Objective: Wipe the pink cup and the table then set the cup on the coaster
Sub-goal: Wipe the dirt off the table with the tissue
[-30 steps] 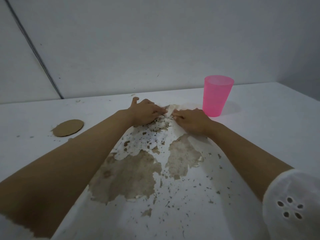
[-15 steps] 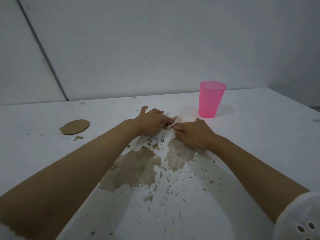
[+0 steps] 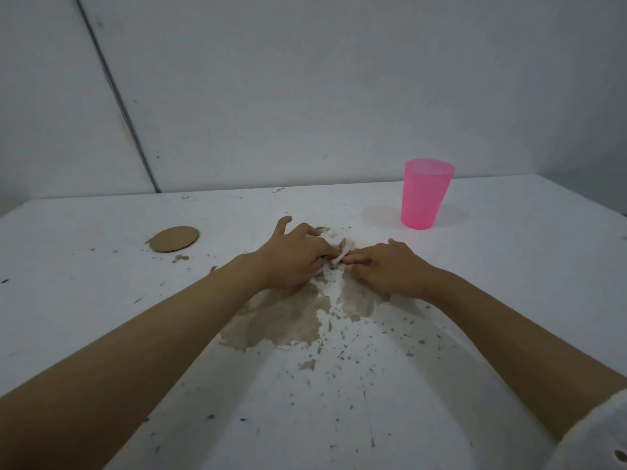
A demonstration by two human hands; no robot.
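Wipe [image 3: 340, 255] pinched by left hand [image 3: 298, 257] and right hand [image 3: 390, 268] — I'd wad it thick, then drag the spill [image 3: 281, 317] inward slowly.

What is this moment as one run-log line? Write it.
stage: wiping table | left hand: pinches wipe | right hand: pinches wipe | pink cup: upright, apart from coaster

on the flat white table [image 3: 68, 300], the round brown cardboard coaster [image 3: 174, 239] lies at the left and the pink plastic cup [image 3: 424, 198] stands upright at the back right, well apart. between them the left hand [image 3: 298, 256] and right hand [image 3: 386, 266] meet, both pinching a small crumpled white tissue [image 3: 341, 256] against the tabletop. a brown spill patch [image 3: 281, 320] lies just in front of the hands.
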